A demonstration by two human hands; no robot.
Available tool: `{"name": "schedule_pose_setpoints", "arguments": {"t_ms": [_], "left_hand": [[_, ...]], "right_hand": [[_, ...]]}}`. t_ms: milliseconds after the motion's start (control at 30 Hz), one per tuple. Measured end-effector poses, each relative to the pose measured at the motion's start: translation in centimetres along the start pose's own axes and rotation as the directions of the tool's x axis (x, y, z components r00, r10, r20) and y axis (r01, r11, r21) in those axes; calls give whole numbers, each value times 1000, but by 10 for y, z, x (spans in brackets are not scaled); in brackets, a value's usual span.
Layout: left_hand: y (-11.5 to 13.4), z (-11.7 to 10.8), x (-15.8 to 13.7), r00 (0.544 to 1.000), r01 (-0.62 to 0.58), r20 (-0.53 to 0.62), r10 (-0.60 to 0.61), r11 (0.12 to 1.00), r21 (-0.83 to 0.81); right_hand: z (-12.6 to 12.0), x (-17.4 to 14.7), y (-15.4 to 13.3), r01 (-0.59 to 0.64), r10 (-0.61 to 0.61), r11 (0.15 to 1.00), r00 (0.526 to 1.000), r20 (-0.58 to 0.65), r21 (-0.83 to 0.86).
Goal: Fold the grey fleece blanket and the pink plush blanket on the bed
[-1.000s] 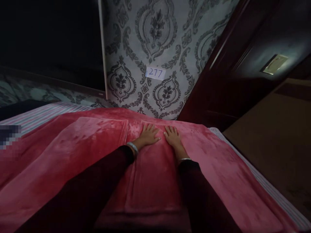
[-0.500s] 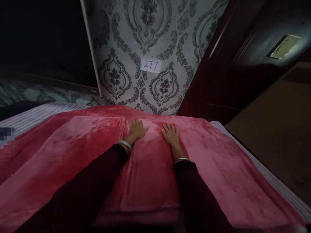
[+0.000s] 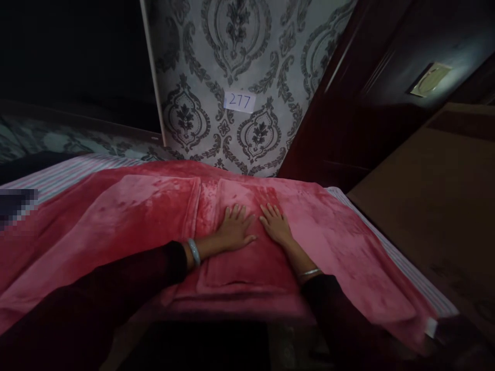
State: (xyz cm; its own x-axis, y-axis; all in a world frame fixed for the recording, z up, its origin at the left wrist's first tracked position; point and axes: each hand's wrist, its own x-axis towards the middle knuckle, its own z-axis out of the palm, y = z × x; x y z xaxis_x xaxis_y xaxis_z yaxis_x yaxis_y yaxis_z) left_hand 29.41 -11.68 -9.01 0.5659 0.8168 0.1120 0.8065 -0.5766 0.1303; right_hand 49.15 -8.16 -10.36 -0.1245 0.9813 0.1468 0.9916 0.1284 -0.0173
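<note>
A red and pink plush blanket lies spread over the surface before me, with a folded strip of it running down the middle. My left hand rests flat on this strip, fingers stretched and thumb out to the right. Just right of it, my right hand also lies flat with spread fingers, near the strip's right side. Neither hand grips anything. Left of the strip is another folded part of the blanket, with a narrow gap between them.
Striped cloth shows under the blanket at both sides. Behind stands a patterned wall with a paper label reading 277. A dark screen is at left; a dark red door or cabinet and a brown cardboard box are at right.
Both hands have slid toward me over the folded strip, the left one also to the right, closer to the right hand. The camera view has shifted slightly.
</note>
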Motion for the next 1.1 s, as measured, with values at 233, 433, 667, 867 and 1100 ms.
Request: {"name": "schedule_pose_setpoints", "arguments": {"t_ms": [233,433,667,867,1100], "left_hand": [[-20,-2,-7,994,103,26,-106,990,96],[-35,-27,-26,982,143,102,-157,981,133],[8,-54,-42,981,123,141,-133,989,76],[53,-11,-80,980,-84,178,94,994,-64],[37,-8,-122,987,-50,154,51,999,-11]], "right_hand": [[-6,-23,-12,-47,47,999,999,-25,9],[-26,-29,-17,-117,111,991,988,108,57],[-44,-84,-25,-153,129,978,977,168,140],[-29,-133,-44,-95,91,995,990,111,34],[-20,-140,-49,-87,87,996,995,47,5]]}}
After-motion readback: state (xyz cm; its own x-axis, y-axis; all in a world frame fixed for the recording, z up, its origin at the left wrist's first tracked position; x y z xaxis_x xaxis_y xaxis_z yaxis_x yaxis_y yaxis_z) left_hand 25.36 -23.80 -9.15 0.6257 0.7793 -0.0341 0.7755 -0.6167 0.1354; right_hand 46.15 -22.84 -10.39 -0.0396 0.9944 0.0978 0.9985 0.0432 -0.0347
